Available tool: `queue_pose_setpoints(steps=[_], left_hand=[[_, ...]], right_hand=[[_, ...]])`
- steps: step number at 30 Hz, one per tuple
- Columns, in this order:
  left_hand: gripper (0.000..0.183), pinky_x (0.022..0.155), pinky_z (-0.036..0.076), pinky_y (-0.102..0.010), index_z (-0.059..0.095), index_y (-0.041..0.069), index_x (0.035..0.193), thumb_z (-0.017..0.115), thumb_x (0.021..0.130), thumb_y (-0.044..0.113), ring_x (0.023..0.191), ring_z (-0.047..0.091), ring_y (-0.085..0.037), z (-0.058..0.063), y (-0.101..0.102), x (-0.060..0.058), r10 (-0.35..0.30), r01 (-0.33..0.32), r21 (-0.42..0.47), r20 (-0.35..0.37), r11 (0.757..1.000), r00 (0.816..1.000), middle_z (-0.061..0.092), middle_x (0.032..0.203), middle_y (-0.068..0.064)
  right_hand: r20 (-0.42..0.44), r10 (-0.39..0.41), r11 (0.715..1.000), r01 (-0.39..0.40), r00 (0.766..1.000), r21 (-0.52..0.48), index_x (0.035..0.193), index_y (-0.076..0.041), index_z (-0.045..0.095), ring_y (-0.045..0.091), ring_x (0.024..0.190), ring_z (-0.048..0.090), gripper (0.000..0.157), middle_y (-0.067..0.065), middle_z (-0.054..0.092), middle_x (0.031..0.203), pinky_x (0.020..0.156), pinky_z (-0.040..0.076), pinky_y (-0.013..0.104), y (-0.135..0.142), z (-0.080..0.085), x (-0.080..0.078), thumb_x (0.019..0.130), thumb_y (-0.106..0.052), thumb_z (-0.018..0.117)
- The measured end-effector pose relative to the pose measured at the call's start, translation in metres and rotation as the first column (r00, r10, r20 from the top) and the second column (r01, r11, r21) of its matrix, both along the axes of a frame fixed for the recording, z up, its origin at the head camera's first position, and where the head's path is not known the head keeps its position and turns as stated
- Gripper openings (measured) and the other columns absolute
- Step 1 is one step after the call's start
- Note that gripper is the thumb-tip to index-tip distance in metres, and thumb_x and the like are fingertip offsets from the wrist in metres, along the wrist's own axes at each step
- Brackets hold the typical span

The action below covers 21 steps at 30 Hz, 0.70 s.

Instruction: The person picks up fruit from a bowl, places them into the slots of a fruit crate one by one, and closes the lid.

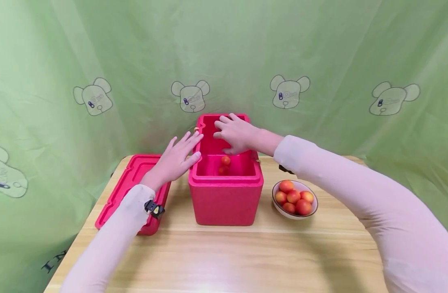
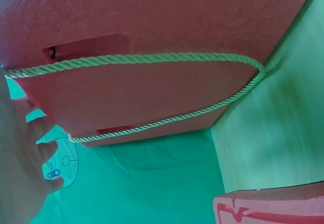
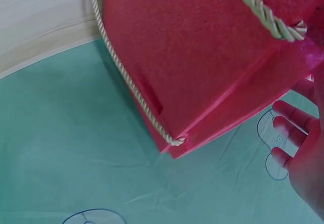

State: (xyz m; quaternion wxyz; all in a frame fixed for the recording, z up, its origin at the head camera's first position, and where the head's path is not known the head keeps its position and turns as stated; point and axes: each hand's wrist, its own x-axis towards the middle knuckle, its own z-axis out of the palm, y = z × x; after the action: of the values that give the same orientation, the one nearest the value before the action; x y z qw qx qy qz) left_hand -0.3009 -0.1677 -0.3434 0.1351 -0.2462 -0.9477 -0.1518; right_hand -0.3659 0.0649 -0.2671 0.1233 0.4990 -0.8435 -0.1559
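A red foam box (image 1: pixel 226 203) stands lidless in the middle of the table, a couple of round red-orange fruits (image 1: pixel 225 160) visible inside it. My left hand (image 1: pixel 176 160) is at the box's left rim, fingers extended and spread; the head view suggests its fingertips touch the edge. Over the box opening hovers my right hand (image 1: pixel 237 133), fingers loosely bent and nothing visible in them. In the right wrist view, the fingers (image 3: pixel 289 114) are apart beside the box wall. Part of the box's inside is hidden behind the right hand.
Right of the box, a bowl (image 1: pixel 295 217) holds several more red-yellow fruits (image 1: pixel 293 196). The red lid (image 1: pixel 115 197) lies on the wooden table (image 1: pixel 224 258) at left, under the left forearm. Rope handles (image 2: pixel 152 58) hang along the box's sides. A green curtain (image 1: pixel 238 49) closes off the back.
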Motion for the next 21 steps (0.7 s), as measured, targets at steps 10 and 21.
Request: queue_pose_setpoints(steps=[10, 21], left_hand=[[0.068, 0.114, 0.009, -0.058, 0.02, 0.027, 0.15, 0.04, 0.092, 0.056, 0.145, 0.014, -0.022, 0.006, 0.003, -0.003, -0.007, 0.006, -0.032, -0.012, 0.999, 1.0, 0.02, 0.157, 0.004], [0.066, 0.116, 0.007, -0.052, 0.022, 0.024, 0.15, 0.045, 0.093, 0.048, 0.145, 0.018, -0.021, 0.004, 0.0, -0.003, -0.012, 0.011, -0.047, -0.03, 0.999, 0.999, 0.023, 0.156, 0.003]], right_hand=[[-0.059, 0.002, 0.996, -0.007, 0.998, -0.085, 0.111, -0.014, 0.067, 0.025, 0.102, 0.046, 0.04, 0.01, 0.054, 0.106, 0.088, 0.038, 0.044, 0.037, 0.016, 0.01, 0.076, -0.033, 0.071], [-0.113, 0.024, 0.959, -0.055, 0.993, -0.277, 0.106, -0.013, 0.068, 0.029, 0.096, 0.048, 0.031, 0.011, 0.056, 0.102, 0.079, 0.04, 0.046, 0.101, 0.014, 0.019, 0.079, -0.028, 0.068]])
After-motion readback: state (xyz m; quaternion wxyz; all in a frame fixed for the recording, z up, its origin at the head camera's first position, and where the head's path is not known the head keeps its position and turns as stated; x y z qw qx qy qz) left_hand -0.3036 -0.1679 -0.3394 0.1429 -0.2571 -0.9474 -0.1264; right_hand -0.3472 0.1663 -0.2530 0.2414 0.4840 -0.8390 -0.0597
